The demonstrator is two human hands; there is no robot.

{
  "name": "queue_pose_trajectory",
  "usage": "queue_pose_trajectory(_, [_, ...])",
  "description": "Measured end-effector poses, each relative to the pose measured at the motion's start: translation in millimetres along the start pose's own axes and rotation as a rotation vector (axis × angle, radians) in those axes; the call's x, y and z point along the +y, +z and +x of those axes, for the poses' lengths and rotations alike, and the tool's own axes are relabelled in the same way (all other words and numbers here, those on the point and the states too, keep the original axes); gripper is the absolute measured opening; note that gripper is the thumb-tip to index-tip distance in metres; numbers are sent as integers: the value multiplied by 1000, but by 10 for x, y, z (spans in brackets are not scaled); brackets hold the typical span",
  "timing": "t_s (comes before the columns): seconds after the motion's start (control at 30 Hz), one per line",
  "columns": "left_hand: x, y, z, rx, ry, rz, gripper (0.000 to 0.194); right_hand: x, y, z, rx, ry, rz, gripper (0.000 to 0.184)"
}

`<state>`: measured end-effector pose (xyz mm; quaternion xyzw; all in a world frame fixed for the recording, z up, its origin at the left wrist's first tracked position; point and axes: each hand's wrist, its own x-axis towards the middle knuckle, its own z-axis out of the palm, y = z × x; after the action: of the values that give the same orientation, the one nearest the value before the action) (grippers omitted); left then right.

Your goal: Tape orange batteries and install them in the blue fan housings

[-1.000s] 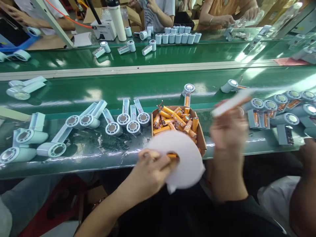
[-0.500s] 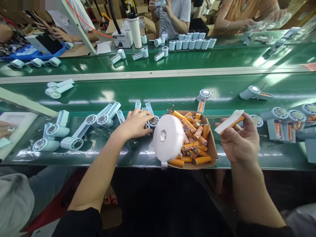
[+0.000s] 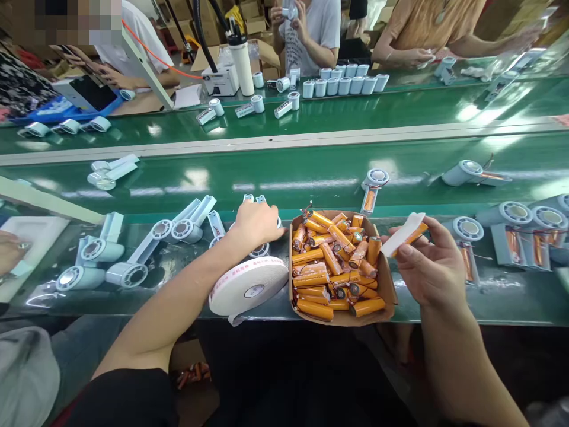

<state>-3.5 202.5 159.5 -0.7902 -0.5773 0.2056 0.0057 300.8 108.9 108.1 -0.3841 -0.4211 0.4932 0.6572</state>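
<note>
My left hand (image 3: 258, 224) is curled down over a light-blue fan housing (image 3: 259, 250), its fingers mostly hidden behind the back of the hand. Other handled housings lie close by, one of them a fan housing (image 3: 216, 224) just left of the hand. In my right hand (image 3: 429, 261) is an orange battery (image 3: 416, 234), pinched between thumb and fingers, with a white strip of tape (image 3: 403, 233) along it. Between my hands stands a cardboard box (image 3: 389, 292) full of orange wired batteries (image 3: 331, 258). A roll of white tape (image 3: 240, 289) lies left of the box, partly over the bench edge.
More fan housings (image 3: 103, 242) lie to the left, and housings fitted with batteries (image 3: 513, 237) to the right. Behind the bench runs a green conveyor belt (image 3: 249, 163) with a pale rail (image 3: 347, 137). Across it, other people handle parts beside a white tumbler (image 3: 242, 65).
The tape roll has dropped from upright beside the box to lying further left. My left hand has closed down over the housing. My right hand still holds the taped battery.
</note>
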Motion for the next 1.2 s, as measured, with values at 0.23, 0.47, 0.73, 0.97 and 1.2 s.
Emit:
queue_pose_trajectory(0.23, [-37,-250,255,-114,13,26,53,-68,-35,100,-10,-74,-12,49])
queue_pose_trajectory(0.47, [-136,-239,681,69,253,6,51,-191,-36,255,-65,-124,-50,51])
queue_pose_trajectory(0.73, [25,-95,986,69,396,-98,23,-333,363,475,-269,-200,-109,48])
queue_pose_trajectory(0.97, [18,1,1100,103,401,-166,22,76,597,1085,-314,-87,-224,57])
queue_pose_trajectory(1.2, [-12,-60,1211,86,381,-296,20,555,664,1530,-423,-9,-654,40])
